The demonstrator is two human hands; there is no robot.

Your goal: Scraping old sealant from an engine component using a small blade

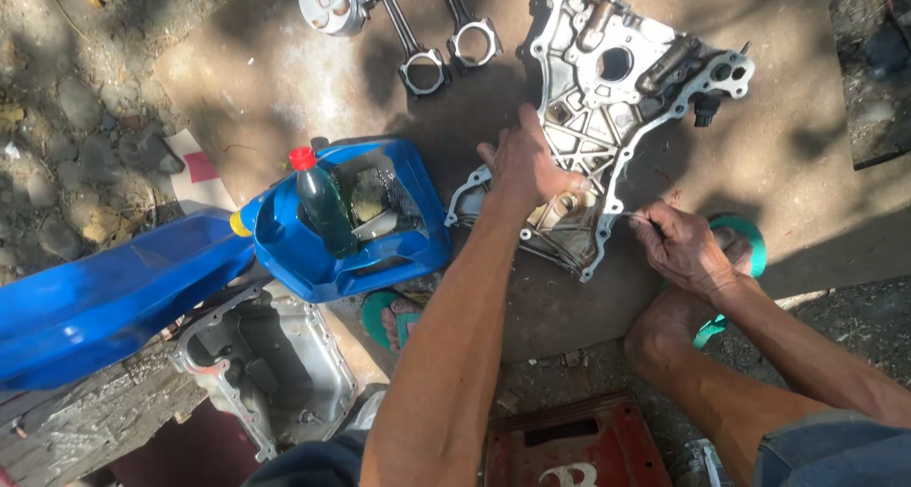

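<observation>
A large aluminium engine cover (607, 98) lies on a sheet of brown cardboard (285, 79) on the ground. My left hand (525, 164) presses flat on its lower left part, fingers spread. At the cover's lower right edge my right hand (683, 248) is closed on a thin metal tool or scraper whose tip touches the rim; the tool is mostly hidden by the fingers.
A cut-open blue plastic jug (380, 250) holds a green bottle with a red cap (323, 207) and dirty liquid. Two connecting rods (446, 46) and a piston (327, 1) lie at the top. An oil pan (275, 364) sits lower left, a red metal plate (579, 444) at the bottom.
</observation>
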